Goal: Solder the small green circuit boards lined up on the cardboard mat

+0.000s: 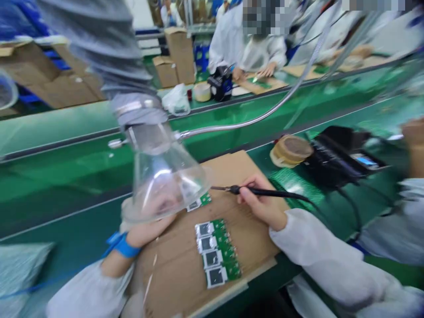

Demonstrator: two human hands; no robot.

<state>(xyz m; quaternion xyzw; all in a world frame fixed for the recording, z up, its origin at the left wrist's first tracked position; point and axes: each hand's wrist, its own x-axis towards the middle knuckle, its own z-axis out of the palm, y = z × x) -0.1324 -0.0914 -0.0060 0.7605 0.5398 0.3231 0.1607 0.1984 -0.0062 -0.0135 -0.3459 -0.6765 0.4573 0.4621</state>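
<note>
Above cardboard (175, 274), the right hand (263, 206) pinches a left-pointing soldering iron (271, 193).

Brown boxes (66, 88): at the back left
Tall carton (183, 57): upright, just beside a shorter carton (164, 71)
Plastic bag (177, 100): crumpled, just left of a cream tape roll (202, 92)
Black device (218, 84): between that roll and the co-worker (227, 42)
Co-worker: in white, both hands at a brown board (278, 85)
Yellowish tape roll (290, 151): right, near some bubble wrap (300, 187)
Pale packet (21, 269): far left, lying flat

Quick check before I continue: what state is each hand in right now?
Left hand: behind the clear fume-extraction hood; grip cannot be told.
Right hand: closed around the soldering iron.
</note>
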